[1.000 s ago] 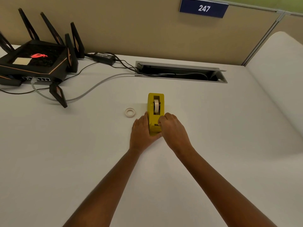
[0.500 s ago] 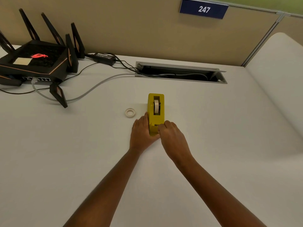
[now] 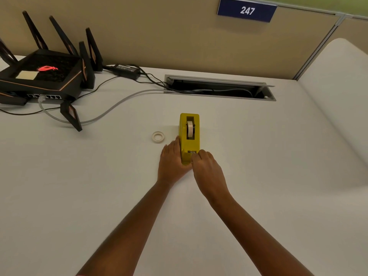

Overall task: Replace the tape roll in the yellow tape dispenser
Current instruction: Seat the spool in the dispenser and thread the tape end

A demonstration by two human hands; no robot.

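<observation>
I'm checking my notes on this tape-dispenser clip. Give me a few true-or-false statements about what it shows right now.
1. A tape roll sits inside the dispenser. True.
2. The left hand rests against the dispenser's side. True.
3. The right hand holds the ring. False: the ring lies alone on the desk, left of the dispenser.
4. The router stands right of the dispenser. False: it is far left.

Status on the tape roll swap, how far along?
Looks mostly done: a tape roll sits in the yellow dispenser, and a thin ring lies on the desk beside it. In hand: left hand braces the dispenser, right hand works at its cutter end. Left: probably seating the tape end.
</observation>
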